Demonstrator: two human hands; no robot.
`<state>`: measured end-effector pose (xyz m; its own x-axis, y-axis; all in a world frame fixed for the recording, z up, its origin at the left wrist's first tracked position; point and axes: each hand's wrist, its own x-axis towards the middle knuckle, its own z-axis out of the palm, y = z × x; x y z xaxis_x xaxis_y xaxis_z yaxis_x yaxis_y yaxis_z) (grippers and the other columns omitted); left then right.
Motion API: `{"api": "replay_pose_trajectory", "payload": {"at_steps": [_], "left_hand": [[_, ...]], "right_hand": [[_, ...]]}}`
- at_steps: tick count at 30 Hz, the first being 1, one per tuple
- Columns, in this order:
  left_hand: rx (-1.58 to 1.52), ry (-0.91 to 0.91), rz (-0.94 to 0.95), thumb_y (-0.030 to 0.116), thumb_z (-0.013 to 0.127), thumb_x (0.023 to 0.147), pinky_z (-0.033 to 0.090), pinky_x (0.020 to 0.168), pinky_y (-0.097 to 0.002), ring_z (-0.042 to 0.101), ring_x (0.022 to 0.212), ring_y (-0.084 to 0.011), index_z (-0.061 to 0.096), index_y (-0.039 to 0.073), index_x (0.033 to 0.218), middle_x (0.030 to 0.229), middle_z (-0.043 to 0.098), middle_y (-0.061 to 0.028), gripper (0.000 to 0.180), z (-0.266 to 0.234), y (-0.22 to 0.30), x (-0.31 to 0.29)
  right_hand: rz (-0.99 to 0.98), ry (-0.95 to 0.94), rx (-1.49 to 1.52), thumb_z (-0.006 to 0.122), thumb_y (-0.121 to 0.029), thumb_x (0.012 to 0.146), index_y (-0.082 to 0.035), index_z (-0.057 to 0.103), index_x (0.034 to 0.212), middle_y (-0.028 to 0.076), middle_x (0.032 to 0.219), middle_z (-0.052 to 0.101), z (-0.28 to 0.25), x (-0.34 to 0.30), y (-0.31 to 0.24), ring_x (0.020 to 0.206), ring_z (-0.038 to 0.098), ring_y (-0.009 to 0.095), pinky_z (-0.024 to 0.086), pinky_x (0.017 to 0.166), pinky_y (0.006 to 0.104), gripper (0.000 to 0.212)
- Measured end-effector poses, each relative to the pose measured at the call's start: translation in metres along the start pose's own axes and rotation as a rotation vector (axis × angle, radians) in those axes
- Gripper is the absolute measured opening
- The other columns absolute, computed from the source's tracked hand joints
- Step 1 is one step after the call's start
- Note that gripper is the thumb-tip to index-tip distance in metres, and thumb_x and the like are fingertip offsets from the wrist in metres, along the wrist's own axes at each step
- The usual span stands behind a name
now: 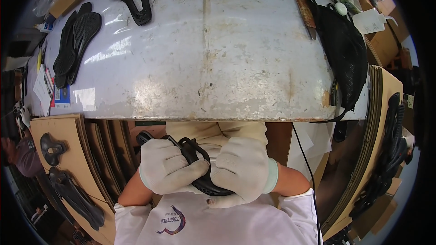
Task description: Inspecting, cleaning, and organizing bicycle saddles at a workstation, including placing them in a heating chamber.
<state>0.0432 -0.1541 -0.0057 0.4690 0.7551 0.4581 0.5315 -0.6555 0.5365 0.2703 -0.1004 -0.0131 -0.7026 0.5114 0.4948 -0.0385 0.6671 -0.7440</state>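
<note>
Both of my hands wear white knit gloves and grip a black bicycle saddle (pixel 205 183) in front of my chest, below the table's near edge. My left hand (pixel 169 167) wraps round its left part, thumb pressed near the middle. The fingers of my right hand (pixel 242 169) curl over the right part, with the thumb below it. A thin black rim (pixel 198 147) curves up between the hands. The gloves hide much of the saddle, which is tilted.
On the scuffed white table (pixel 254 63) lie a black saddle with a slot (pixel 144 13), long black textured pieces (pixel 81 41), a black cloth bag (pixel 343 50) and a worn blade-like tool (pixel 303 7). Cardboard stacks (pixel 97 154) flank me, black parts on top. A co-worker (pixel 29 156) is far left.
</note>
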Motion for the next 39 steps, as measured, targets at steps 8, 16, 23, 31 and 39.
{"api": "replay_pose_trajectory", "payload": {"at_steps": [8, 16, 23, 31, 39], "left_hand": [[0.031, 0.004, -0.013, 0.021, 0.077, 0.065, 0.037, 0.046, -0.0276, 0.051, 0.049, -0.0125, 0.076, 0.005, 0.098, 0.06, 0.051, 0.0048, 0.036, 0.001, 0.005, 0.0], [0.143, -0.023, 0.012, 0.015, 0.078, 0.07, 0.039, 0.046, -0.0256, 0.054, 0.05, -0.0103, 0.076, 0.001, 0.105, 0.063, 0.06, 0.0041, 0.038, -0.003, 0.005, -0.002], [0.176, -0.019, 0.036, 0.014, 0.079, 0.076, 0.034, 0.044, -0.0249, 0.049, 0.047, -0.0082, 0.074, 0.001, 0.115, 0.059, 0.05, 0.0076, 0.042, -0.003, 0.004, 0.002], [0.166, -0.103, -0.041, 0.009, 0.079, 0.076, 0.038, 0.043, -0.0318, 0.049, 0.049, -0.0155, 0.069, 0.003, 0.112, 0.061, 0.047, 0.0027, 0.037, -0.013, 0.023, 0.004], [-0.388, 0.523, -0.544, 0.066, 0.047, 0.105, 0.059, 0.075, -0.0492, 0.07, 0.078, -0.0373, 0.065, -0.014, 0.112, 0.087, 0.071, -0.0235, 0.083, -0.06, -0.002, -0.046]], "right_hand": [[-0.056, 0.089, 0.106, 0.081, -0.045, 0.075, -0.012, 0.053, 0.059, 0.004, 0.065, 0.044, 0.011, -0.006, 0.014, 0.054, 0.047, 0.023, 0.037, 0.051, 0.0366, 0.046], [0.047, -0.017, -0.062, 0.086, -0.039, 0.076, -0.011, 0.057, 0.062, 0.003, 0.066, 0.048, -0.002, 0.006, 0.004, 0.054, 0.049, 0.021, 0.037, 0.051, 0.0355, 0.043], [0.016, 0.11, -0.029, 0.088, -0.04, 0.075, -0.012, 0.058, 0.063, 0.003, 0.065, 0.051, 0.012, -0.002, 0.01, 0.053, 0.049, 0.021, 0.037, 0.05, 0.0357, 0.043], [0.019, 0.01, -0.101, 0.09, -0.037, 0.077, -0.011, 0.058, 0.061, 0.003, 0.063, 0.053, 0.001, 0.001, 0.008, 0.052, 0.049, 0.022, 0.037, 0.049, 0.0344, 0.044], [-0.053, 0.109, 0.097, 0.085, -0.024, 0.074, -0.006, 0.057, 0.061, 0.002, 0.059, 0.041, -0.035, -0.019, 0.022, 0.048, 0.041, 0.02, 0.031, 0.047, 0.0354, 0.035]]}}
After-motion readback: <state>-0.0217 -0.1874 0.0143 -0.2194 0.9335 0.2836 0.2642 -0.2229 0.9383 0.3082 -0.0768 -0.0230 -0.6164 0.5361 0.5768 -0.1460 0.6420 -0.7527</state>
